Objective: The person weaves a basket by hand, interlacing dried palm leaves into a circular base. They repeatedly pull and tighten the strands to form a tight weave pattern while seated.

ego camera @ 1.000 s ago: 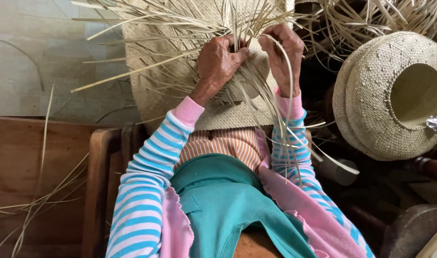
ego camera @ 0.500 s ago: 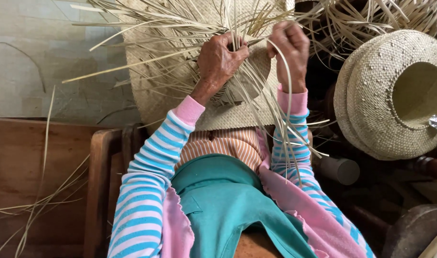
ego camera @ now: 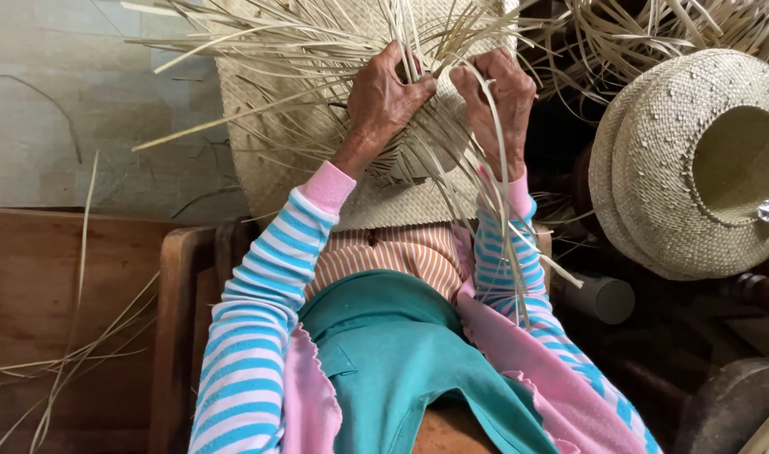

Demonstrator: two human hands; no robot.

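Note:
A partly woven straw mat (ego camera: 275,143) lies across my lap, with many loose pale strips (ego camera: 258,42) fanning out from its far edge. My left hand (ego camera: 384,101) presses on the weave near the middle and pinches several strips between fingers and thumb. Just to its right, my right hand (ego camera: 498,101) grips a few long strips that curl down over my striped sleeve (ego camera: 506,269). The two hands are nearly touching above the unfinished edge.
A stack of finished woven hats (ego camera: 695,160) lies at the right, crown opening facing me. More loose straw (ego camera: 653,25) is piled at the top right. A wooden bench (ego camera: 81,277) with stray strips (ego camera: 73,353) is at the left. A grey cylinder (ego camera: 603,298) sits near my right knee.
My right hand has come down and leftward toward the left hand, pulling its strips in over the weave. The left hand has stayed on the mat.

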